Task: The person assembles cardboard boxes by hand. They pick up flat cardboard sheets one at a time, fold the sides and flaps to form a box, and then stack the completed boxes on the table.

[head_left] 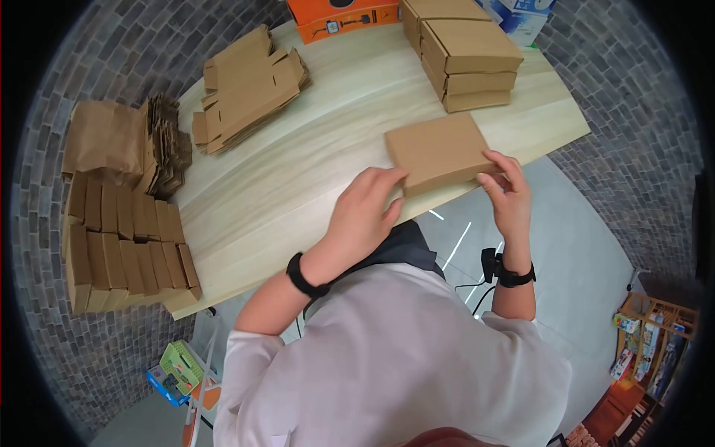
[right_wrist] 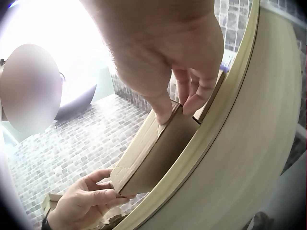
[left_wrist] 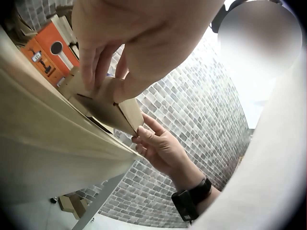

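Note:
A closed brown cardboard box (head_left: 438, 147) lies at the table's near edge in the head view. The left hand (head_left: 363, 212) holds its left near corner, thumb on the near side. At the right near corner, the right hand (head_left: 509, 195) pinches the box between thumb and fingers. In the left wrist view the box (left_wrist: 112, 108) is between the left hand (left_wrist: 139, 43) above and the right hand (left_wrist: 163, 151) at its far corner. The right wrist view shows the box (right_wrist: 148, 153) with the right hand (right_wrist: 168, 57) gripping one end and the left hand (right_wrist: 84, 203) the other.
Stacked closed boxes (head_left: 477, 56) stand behind the held box. Flat cardboard blanks (head_left: 253, 93) lie at the back left of the table (head_left: 283, 171). Rows of boxes (head_left: 123, 246) and more folded cardboard (head_left: 165, 145) line the left end. An orange box (head_left: 346, 18) is at the back.

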`<action>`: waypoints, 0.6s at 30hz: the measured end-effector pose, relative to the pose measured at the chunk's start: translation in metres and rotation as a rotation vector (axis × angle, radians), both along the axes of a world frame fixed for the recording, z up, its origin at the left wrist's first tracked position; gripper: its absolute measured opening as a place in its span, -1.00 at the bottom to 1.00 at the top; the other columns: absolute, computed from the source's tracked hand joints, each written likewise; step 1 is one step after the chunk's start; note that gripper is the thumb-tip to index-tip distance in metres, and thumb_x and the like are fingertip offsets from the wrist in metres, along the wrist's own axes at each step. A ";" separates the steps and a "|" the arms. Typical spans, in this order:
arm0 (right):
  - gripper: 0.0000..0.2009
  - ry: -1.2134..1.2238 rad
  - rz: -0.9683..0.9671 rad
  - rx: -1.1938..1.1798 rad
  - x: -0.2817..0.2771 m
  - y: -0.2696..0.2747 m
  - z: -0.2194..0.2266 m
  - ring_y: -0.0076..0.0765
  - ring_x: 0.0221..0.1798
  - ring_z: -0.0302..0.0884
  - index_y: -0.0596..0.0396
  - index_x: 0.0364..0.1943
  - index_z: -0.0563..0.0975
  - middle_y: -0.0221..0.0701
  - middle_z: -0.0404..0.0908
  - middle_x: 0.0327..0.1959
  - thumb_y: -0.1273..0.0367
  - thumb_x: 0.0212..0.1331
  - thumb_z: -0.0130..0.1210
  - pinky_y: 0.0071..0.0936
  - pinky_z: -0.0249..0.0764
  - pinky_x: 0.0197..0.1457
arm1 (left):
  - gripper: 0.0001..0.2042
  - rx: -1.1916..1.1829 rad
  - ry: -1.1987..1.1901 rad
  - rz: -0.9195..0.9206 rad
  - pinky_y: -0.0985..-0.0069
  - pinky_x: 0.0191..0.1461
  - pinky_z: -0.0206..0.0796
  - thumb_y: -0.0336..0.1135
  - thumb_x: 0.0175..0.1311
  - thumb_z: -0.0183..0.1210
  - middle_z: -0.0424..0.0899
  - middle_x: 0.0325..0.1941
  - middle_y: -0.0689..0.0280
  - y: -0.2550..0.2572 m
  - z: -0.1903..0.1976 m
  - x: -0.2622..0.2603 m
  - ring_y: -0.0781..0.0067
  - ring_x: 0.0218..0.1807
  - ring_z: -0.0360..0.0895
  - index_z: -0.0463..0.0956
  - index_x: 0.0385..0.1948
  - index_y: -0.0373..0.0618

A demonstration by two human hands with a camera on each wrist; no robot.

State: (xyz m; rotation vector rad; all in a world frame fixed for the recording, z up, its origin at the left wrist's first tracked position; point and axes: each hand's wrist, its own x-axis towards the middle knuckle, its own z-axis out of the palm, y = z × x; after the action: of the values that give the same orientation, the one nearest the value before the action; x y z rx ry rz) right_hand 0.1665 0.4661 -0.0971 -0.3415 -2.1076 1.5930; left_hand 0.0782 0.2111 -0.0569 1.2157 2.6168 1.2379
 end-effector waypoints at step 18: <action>-0.61 -0.125 -0.287 0.312 -0.005 0.078 -0.011 -0.56 -0.24 0.47 -0.05 0.15 0.59 -0.42 0.62 -0.10 0.49 0.21 0.22 -0.60 0.43 -0.24 | -0.51 -0.044 -0.101 -0.223 0.20 0.31 0.33 -0.31 0.23 0.22 0.49 0.26 0.03 0.103 -0.017 -0.021 -0.05 0.26 0.45 0.34 0.20 -0.13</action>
State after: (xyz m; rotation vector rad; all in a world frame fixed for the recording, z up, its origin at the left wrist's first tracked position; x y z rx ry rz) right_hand 0.1612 0.5442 -0.1079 -0.6157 -2.2387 1.0871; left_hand 0.0571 0.3137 -0.0736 1.3544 2.3489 1.1638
